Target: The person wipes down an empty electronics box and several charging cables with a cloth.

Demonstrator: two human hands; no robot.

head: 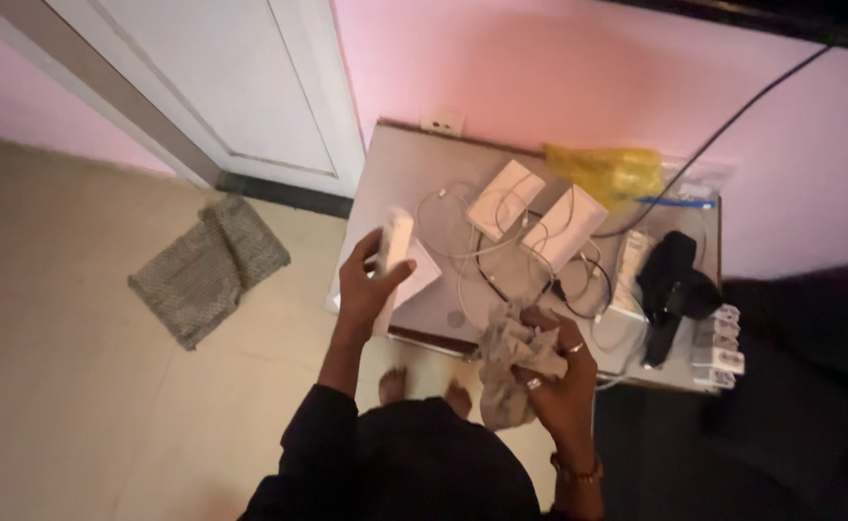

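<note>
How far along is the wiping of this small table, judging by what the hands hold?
Nothing looks finished. In hand: the left hand lifts a white device, the right hand grips a grey cloth. Left: white boxes, cables and a yellow bag cover the table.

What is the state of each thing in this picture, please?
left hand: closed around a white device, lifted off the table.
right hand: gripping a bunched grey cloth.
white boxes: lying flat, tangled in cables.
yellow bag: crumpled.
door: shut.
floor rag: crumpled on the floor.
</note>
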